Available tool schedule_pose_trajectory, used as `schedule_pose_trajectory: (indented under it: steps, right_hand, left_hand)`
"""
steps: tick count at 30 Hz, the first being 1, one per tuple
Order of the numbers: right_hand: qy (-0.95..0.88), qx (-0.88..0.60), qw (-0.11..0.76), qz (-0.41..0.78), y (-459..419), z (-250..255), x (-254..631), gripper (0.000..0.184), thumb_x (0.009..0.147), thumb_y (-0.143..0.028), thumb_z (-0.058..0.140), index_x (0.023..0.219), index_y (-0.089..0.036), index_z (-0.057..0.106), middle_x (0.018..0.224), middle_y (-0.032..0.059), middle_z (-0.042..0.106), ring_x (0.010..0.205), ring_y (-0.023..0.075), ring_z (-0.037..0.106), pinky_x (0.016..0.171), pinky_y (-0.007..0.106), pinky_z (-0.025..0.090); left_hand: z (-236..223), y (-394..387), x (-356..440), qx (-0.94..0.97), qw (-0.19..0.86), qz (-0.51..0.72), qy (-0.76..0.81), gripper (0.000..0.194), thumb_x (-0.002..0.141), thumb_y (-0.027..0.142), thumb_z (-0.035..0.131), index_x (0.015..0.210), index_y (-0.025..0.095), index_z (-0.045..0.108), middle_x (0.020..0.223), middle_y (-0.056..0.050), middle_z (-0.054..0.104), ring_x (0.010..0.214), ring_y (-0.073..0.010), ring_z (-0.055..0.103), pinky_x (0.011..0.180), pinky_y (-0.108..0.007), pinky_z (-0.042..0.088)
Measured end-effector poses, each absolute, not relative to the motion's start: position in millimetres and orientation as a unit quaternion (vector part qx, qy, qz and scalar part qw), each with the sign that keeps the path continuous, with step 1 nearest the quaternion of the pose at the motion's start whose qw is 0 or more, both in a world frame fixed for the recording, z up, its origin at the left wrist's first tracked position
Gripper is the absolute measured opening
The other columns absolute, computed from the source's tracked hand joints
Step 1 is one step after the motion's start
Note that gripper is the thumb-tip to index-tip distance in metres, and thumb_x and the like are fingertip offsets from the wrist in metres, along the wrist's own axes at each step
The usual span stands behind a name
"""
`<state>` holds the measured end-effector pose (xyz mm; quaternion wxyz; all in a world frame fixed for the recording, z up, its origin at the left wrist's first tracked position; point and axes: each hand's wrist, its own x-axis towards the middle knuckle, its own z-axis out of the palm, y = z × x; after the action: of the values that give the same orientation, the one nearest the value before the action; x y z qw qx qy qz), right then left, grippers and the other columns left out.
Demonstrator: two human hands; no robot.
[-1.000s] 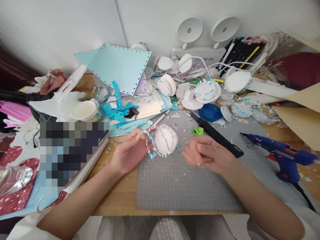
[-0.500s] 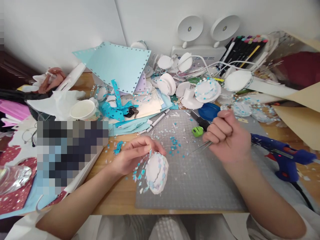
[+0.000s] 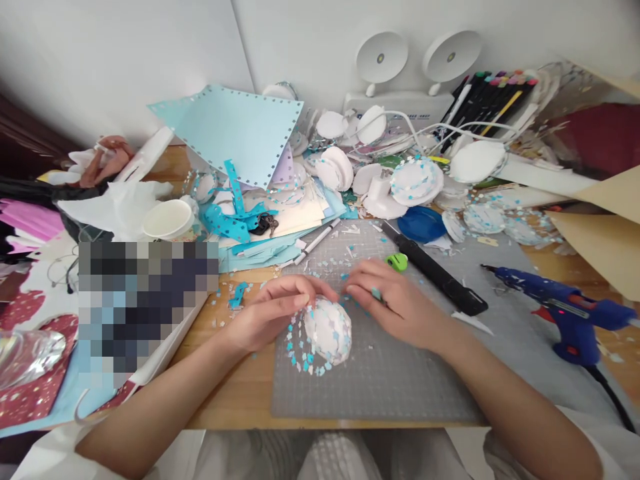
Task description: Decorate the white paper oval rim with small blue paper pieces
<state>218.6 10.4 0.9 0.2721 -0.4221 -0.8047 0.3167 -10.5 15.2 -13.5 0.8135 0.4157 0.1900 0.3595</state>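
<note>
My left hand (image 3: 280, 307) pinches the upper edge of a white paper disc (image 3: 325, 330), its thumb and forefinger pressed together. Around the disc runs a string of small blue and pale star-shaped paper pieces (image 3: 300, 360), with a loop hanging off its left side. My right hand (image 3: 387, 297) is close by on the right, apart from the disc, with curled fingers. A small teal bit shows between those fingers; I cannot make out what they hold. Both hands are above the grey cutting mat (image 3: 390, 387).
A blue hot glue gun (image 3: 565, 300) with a lit red light stands at right. A black-handled cutter (image 3: 435, 270) and a green punch (image 3: 397, 262) lie on the mat. Behind are a blue lid (image 3: 421, 223), white decorated discs (image 3: 417, 180), teal paper (image 3: 235, 133) and a paper cup (image 3: 169, 219).
My right hand has come down and left toward the disc, uncovering the black-handled cutter. The tweezers it held are not visible now. The disc has shifted slightly right and up.
</note>
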Motion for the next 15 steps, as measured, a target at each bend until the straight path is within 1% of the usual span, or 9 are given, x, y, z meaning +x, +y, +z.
schedule_pose_trajectory:
  steps: [2, 3, 5, 6, 8, 9, 11, 13, 15]
  right_hand:
    - [-0.805, -0.438, 0.322, 0.239, 11.7, 0.6, 222.5, 0.031, 0.095, -0.033, 0.040, 0.078, -0.017, 0.062, 0.084, 0.0067, 0.058, 0.084, 0.0192, 0.051, 0.079, 0.037, 0.038]
    - [-0.781, -0.451, 0.363, 0.233, 11.6, 0.8, 224.8, 0.035, 0.096, -0.035, 0.037, 0.078, -0.018, 0.062, 0.082, 0.0064, 0.058, 0.081, 0.0186, 0.051, 0.075, 0.036, 0.039]
    - [-0.705, -0.472, 0.440, 0.293, 9.3, 2.1, 228.2, 0.044, 0.098, -0.038, 0.029, 0.075, -0.020, 0.062, 0.069, 0.0036, 0.056, 0.062, 0.0148, 0.048, 0.058, 0.031, 0.038]
    - [-0.664, -0.474, 0.465, 0.344, 7.1, 2.8, 228.8, 0.046, 0.098, -0.039, 0.028, 0.073, -0.020, 0.062, 0.063, 0.0022, 0.054, 0.053, 0.0129, 0.044, 0.050, 0.029, 0.034]
    - [-0.607, -0.440, 0.491, 0.445, 1.2, 3.7, 227.5, 0.045, 0.098, -0.038, 0.029, 0.073, -0.021, 0.062, 0.058, 0.0004, 0.052, 0.045, 0.0105, 0.039, 0.043, 0.027, 0.029]
    - [-0.601, -0.402, 0.497, 0.480, -2.2, 3.8, 225.8, 0.041, 0.098, -0.037, 0.032, 0.077, -0.021, 0.063, 0.059, 0.0001, 0.053, 0.045, 0.0103, 0.041, 0.043, 0.027, 0.031]
    - [-0.628, -0.315, 0.504, 0.501, -8.5, 4.0, 221.0, 0.029, 0.096, -0.033, 0.039, 0.088, -0.022, 0.064, 0.063, 0.0007, 0.056, 0.053, 0.0120, 0.050, 0.050, 0.028, 0.039]
    - [-0.689, -0.239, 0.504, 0.463, -13.0, 5.7, 216.2, 0.022, 0.094, -0.029, 0.043, 0.097, -0.020, 0.063, 0.067, 0.0025, 0.059, 0.060, 0.0142, 0.054, 0.057, 0.031, 0.043]
    - [-0.754, -0.187, 0.493, 0.392, -14.9, 9.5, 213.0, 0.021, 0.091, -0.024, 0.045, 0.101, -0.017, 0.062, 0.068, 0.0046, 0.060, 0.062, 0.0152, 0.055, 0.058, 0.032, 0.044]
  left_hand:
    - [-13.0, 15.6, -10.4, 0.415, 0.812, 0.366, 0.188, 0.016, 0.086, 0.022, 0.059, 0.076, 0.013, 0.066, 0.103, -0.010, 0.065, 0.088, -0.0170, 0.059, 0.074, -0.025, 0.043]
    - [-12.8, 15.7, -10.2, 0.416, 0.810, 0.367, 0.189, 0.016, 0.087, 0.022, 0.059, 0.077, 0.013, 0.066, 0.103, -0.010, 0.065, 0.089, -0.0170, 0.059, 0.074, -0.025, 0.043]
    - [-12.8, 15.7, -9.9, 0.422, 0.807, 0.367, 0.190, 0.015, 0.086, 0.023, 0.060, 0.077, 0.013, 0.067, 0.103, -0.010, 0.065, 0.089, -0.0173, 0.059, 0.074, -0.025, 0.042]
    - [-13.0, 15.6, -9.7, 0.426, 0.805, 0.366, 0.191, 0.015, 0.085, 0.023, 0.060, 0.077, 0.013, 0.067, 0.103, -0.010, 0.065, 0.089, -0.0176, 0.058, 0.074, -0.026, 0.042]
    - [-13.4, 15.0, -9.3, 0.427, 0.804, 0.364, 0.195, 0.014, 0.084, 0.024, 0.062, 0.076, 0.013, 0.067, 0.102, -0.010, 0.066, 0.089, -0.0180, 0.059, 0.075, -0.026, 0.042]
    - [-13.6, 14.7, -9.0, 0.426, 0.805, 0.363, 0.197, 0.014, 0.083, 0.024, 0.062, 0.076, 0.013, 0.067, 0.102, -0.010, 0.066, 0.089, -0.0182, 0.059, 0.075, -0.026, 0.042]
    - [-14.0, 14.2, -8.5, 0.421, 0.805, 0.364, 0.203, 0.013, 0.083, 0.023, 0.063, 0.075, 0.013, 0.067, 0.101, -0.009, 0.066, 0.091, -0.0184, 0.058, 0.076, -0.026, 0.042]
    - [-14.3, 14.3, -7.9, 0.420, 0.803, 0.367, 0.208, 0.013, 0.083, 0.022, 0.063, 0.074, 0.013, 0.066, 0.101, -0.009, 0.066, 0.092, -0.0183, 0.058, 0.077, -0.026, 0.042]
    - [-14.6, 14.7, -7.4, 0.419, 0.802, 0.370, 0.210, 0.012, 0.083, 0.022, 0.063, 0.074, 0.013, 0.066, 0.101, -0.009, 0.066, 0.091, -0.0181, 0.059, 0.077, -0.026, 0.042]
